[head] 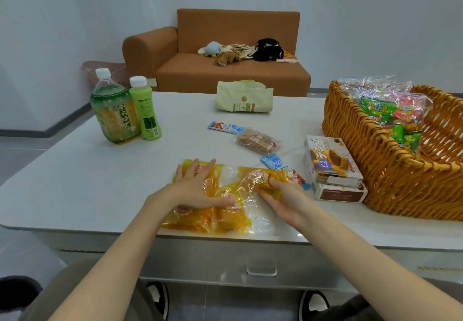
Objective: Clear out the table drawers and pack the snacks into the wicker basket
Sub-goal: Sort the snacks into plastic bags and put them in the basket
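Head view: pressing the left hand [200, 187] flat, fingers straight and spread, onto a cluster of yellow cake packets [190, 218] at the near edge of the white table [75, 170], gripping nothing; curling the fingers of the right hand [280, 195] round one more yellow packet [255, 177] just beside them, either lifting or gathering it, hard to tell which. Judging the packing as only begun: seeing just a bundle of bright cellophane snack bags [390, 110] inside the wicker basket [390, 170] at the table's right end, and counting outside it two stacked chocolate biscuit boxes [330, 162] just beside the basket's wall, two blue sachets [226, 127], a clear-wrapped biscuit pack [258, 141] between them, a pale green pouch [244, 97] farther back, plus a green tea bottle [114, 110] and a lighter green bottle [146, 110] standing upright together at the left. Reading the drawer [261, 268] under the near edge as shut, its clear handle facing out, so guessing the emptying done or nearly so, without being able to tell what remains inside. Working on a glossy top in a plain pale-walled room, facing a brown sofa [233, 70] carrying plush toys [220, 53] and a black bag [268, 49], with a pinkish bin [105, 68] tucked beside its arm.
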